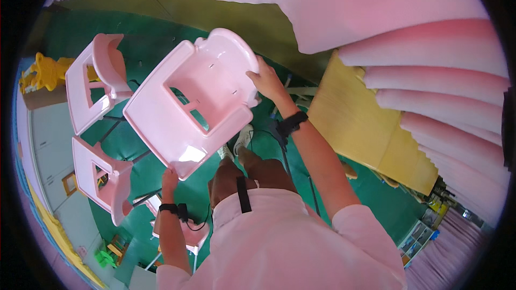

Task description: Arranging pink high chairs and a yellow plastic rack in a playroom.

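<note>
In front of me is a pink plastic high chair (153,107) with a wide tray around its seat, tilted in my view. My right hand (267,79) grips the rim of its backrest, the thumb on the inner side and the other fingers hidden behind. At the tray's near corner, my left hand (170,178) is closed on the edge, its fingers partly out of sight under it. Two openings in the seat show the green floor. Black bands with small devices are on both my wrists.
Two more pink high chairs (79,110) (91,174) stand on the left, another pink chair (194,234) below. Wooden tables (349,107) and pink curtains (376,5) are on the right. White cabinets (51,139) line the left; a yellow toy (48,72) sits there. The floor (150,27) is green.
</note>
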{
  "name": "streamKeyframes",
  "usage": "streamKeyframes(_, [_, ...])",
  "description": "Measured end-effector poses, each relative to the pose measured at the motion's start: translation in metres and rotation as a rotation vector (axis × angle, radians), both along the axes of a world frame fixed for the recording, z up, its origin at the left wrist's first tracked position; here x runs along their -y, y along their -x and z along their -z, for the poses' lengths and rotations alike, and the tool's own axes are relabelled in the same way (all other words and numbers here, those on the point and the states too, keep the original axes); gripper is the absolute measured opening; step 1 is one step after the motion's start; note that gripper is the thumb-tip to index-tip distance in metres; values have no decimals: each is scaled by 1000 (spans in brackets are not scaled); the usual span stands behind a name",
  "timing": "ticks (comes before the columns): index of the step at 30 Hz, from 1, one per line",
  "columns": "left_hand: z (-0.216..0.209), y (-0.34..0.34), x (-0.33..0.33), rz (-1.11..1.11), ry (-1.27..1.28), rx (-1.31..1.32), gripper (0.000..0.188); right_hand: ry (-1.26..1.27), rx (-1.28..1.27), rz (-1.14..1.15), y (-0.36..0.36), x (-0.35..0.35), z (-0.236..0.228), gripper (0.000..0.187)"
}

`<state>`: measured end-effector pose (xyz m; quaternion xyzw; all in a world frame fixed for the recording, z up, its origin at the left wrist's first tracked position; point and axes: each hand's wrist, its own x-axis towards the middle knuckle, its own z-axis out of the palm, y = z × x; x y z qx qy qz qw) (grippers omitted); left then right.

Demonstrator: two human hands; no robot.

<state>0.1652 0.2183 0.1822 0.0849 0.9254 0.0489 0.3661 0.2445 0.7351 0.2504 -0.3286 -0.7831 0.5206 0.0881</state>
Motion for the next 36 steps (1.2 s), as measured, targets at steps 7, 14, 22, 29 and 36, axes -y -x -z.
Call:
streamKeyframes(7, [23,-9,-10,-142,-188,263,40,-104,44,61,10,-14,11,56])
streamKeyframes(14, [44,-59,-72,-375,-536,703,36,-194,-43,318,-21,-38,13,51])
streamKeyframes(22, [30,-68,-107,-225,-255,950,52,248,559,330,-179,120,96,75])
streamKeyframes(29, [7,-7,-88,-27,-230,838,46,1001,336,265,-140,182,83,56])
streamKeyframes(36, [-43,130,-95,356,-487,-432,46,684,402,270,-158,234,139,45])
